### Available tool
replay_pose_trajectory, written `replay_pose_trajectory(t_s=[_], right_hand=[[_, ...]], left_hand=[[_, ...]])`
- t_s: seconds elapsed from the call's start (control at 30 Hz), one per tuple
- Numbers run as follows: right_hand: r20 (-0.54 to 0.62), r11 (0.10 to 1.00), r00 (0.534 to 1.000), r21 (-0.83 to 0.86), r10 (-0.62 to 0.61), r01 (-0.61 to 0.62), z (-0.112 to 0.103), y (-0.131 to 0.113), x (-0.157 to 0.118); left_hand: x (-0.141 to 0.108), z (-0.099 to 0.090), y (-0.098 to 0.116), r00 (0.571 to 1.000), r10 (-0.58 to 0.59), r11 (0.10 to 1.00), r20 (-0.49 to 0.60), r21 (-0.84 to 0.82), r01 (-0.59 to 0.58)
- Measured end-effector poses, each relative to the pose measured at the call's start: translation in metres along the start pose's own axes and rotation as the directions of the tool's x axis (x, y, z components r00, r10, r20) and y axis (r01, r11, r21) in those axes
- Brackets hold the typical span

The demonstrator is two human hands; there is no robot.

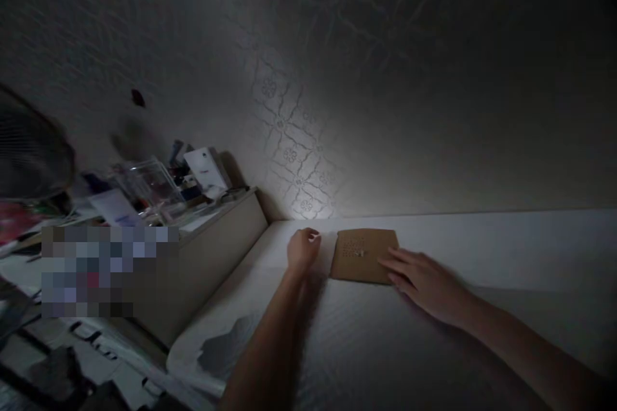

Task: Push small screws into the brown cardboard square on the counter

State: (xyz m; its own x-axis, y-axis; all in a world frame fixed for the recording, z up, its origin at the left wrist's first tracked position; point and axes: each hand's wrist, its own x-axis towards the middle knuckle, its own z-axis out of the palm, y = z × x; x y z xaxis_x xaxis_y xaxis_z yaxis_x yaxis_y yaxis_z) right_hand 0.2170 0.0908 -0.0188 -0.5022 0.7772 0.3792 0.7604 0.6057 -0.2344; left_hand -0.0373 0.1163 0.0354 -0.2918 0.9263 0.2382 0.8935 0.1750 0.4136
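Note:
A brown piece of cardboard (378, 244) lies flat on a white surface, with a grid of small dark dots on its left part. Small pale bits (360, 253) sit at the right side of that grid. My right hand (419, 279) rests its outstretched fingers on the cardboard's right edge. Just left of the cardboard, apart from it, my left hand (303, 250) is closed in a pinch. Something small and pale shows at its fingertips, too small to make out.
The white padded surface (506, 250) runs along a patterned wall (299, 160). At the left, a cabinet (222, 244) holds a white box (207, 168) and a clear plastic organizer (152, 183). A fan (31, 148) stands at far left. A grey patch (224, 347) lies near my left forearm.

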Motion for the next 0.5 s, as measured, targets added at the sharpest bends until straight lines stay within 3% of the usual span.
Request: replay_pose_trajectory(t_s=[0.03, 0.1, 0.17, 0.23, 0.5], right_hand=[[-0.005, 1.0, 1.0, 0.0, -0.003, 0.003, 0.0, 0.0, 0.0], [-0.01, 1.0, 1.0, -0.006, -0.009, 0.009, 0.001, 0.001, 0.0], [-0.007, 1.0, 1.0, -0.024, -0.007, 0.007, 0.001, 0.002, 0.0], [-0.001, 0.999, 1.0, -0.038, -0.011, 0.011, 0.002, 0.002, 0.0], [-0.022, 1.0, 1.0, -0.008, -0.014, 0.014, 0.003, 0.004, -0.001]], left_hand=[[-0.002, 0.002, 0.005, 0.993, 0.102, 0.994, 0.057, -0.038, -0.1], [-0.009, 0.008, 0.016, 0.938, 0.288, 0.955, 0.194, -0.132, -0.267], [-0.015, 0.015, 0.025, 0.869, 0.409, 0.91, 0.277, -0.188, -0.369], [-0.02, 0.02, 0.031, 0.835, 0.455, 0.89, 0.309, -0.195, -0.412], [-0.02, 0.023, 0.033, 0.901, 0.341, 0.94, 0.27, -0.084, -0.33]])
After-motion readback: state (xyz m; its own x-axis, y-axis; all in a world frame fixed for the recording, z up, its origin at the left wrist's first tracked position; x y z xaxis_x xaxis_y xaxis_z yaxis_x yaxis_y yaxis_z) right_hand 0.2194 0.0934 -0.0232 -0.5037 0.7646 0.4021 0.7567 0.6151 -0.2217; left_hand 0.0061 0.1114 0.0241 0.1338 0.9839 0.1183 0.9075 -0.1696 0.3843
